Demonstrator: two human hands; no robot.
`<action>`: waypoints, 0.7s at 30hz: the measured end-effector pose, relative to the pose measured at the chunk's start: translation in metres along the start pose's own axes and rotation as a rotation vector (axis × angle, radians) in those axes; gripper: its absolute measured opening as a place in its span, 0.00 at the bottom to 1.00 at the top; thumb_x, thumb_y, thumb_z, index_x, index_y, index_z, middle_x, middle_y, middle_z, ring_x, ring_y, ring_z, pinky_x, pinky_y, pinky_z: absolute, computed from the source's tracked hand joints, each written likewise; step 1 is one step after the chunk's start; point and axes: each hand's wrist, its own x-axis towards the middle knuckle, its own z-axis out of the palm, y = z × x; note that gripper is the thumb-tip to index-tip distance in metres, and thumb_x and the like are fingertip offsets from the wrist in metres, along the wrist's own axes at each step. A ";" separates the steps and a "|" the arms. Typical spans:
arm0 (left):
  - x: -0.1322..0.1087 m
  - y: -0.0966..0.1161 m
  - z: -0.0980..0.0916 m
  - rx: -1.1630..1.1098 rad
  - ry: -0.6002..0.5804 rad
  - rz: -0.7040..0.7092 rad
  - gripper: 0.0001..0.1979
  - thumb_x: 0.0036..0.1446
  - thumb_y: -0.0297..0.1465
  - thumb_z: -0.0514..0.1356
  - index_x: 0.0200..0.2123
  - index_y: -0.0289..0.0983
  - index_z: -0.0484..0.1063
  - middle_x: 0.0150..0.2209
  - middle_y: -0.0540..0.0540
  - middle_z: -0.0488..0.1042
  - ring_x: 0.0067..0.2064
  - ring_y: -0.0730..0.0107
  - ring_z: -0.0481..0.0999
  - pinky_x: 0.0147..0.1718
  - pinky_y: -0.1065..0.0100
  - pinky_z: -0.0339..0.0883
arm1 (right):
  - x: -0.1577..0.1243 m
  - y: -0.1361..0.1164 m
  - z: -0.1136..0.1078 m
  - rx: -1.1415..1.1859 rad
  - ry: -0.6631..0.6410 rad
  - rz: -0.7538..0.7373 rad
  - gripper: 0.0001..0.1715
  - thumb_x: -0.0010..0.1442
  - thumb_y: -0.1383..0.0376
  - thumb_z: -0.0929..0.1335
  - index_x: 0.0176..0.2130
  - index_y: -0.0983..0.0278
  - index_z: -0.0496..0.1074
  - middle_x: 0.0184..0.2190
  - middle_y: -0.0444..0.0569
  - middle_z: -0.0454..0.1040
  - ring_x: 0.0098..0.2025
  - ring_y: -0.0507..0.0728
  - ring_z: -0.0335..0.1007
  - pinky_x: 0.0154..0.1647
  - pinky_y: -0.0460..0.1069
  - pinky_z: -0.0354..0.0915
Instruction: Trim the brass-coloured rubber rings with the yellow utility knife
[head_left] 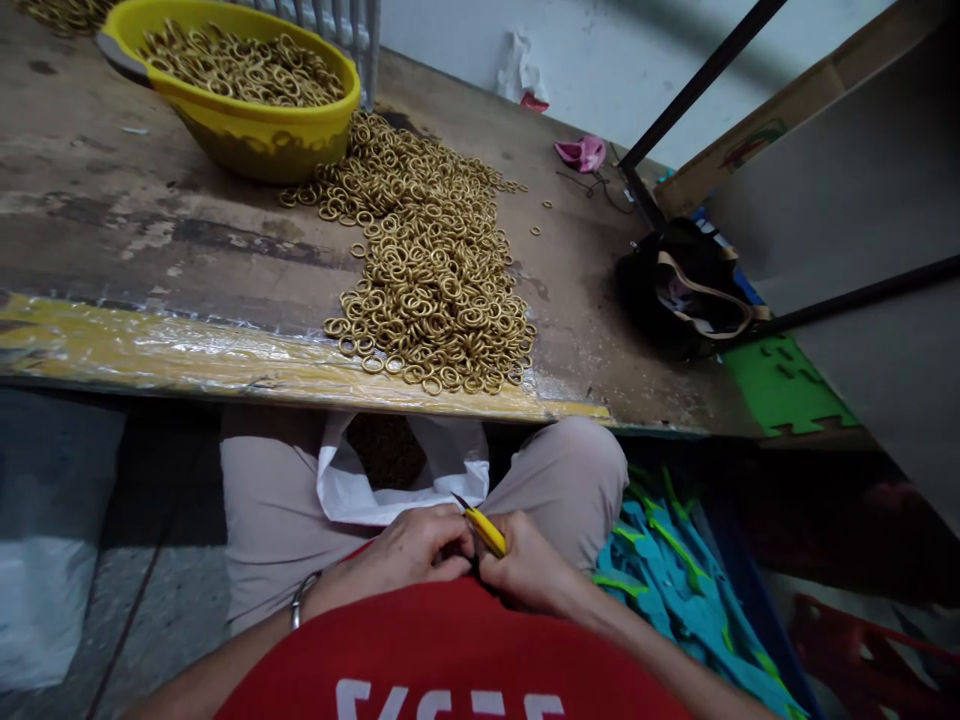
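Both my hands meet low in my lap, just over my red shirt. My right hand (529, 572) is closed round a small yellow-handled cutter (484, 530) whose dark blade points up and left. My left hand (420, 550) is pinched shut beside the blade, and what its fingers hold is hidden. A white plastic bag (352, 490) with brass rings inside lies open between my knees, just beyond the hands. On the worn wooden table (150, 240) above, a big heap of brass rings (431, 270) spreads toward the front edge.
A yellow basin (247, 130) full of rings stands at the back left of the table. A black bag (686, 290) sits at the right end, with black metal bars beside it. Green and blue foam mats (675, 570) lie on the floor to my right.
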 end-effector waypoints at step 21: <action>-0.019 0.009 -0.023 -0.022 -0.073 -0.367 0.06 0.53 0.30 0.60 0.32 0.36 0.76 0.30 0.49 0.76 0.32 0.70 0.71 0.32 0.72 0.61 | -0.021 0.007 -0.002 0.254 -0.066 0.022 0.15 0.49 0.56 0.69 0.26 0.66 0.70 0.18 0.40 0.60 0.21 0.47 0.51 0.22 0.44 0.49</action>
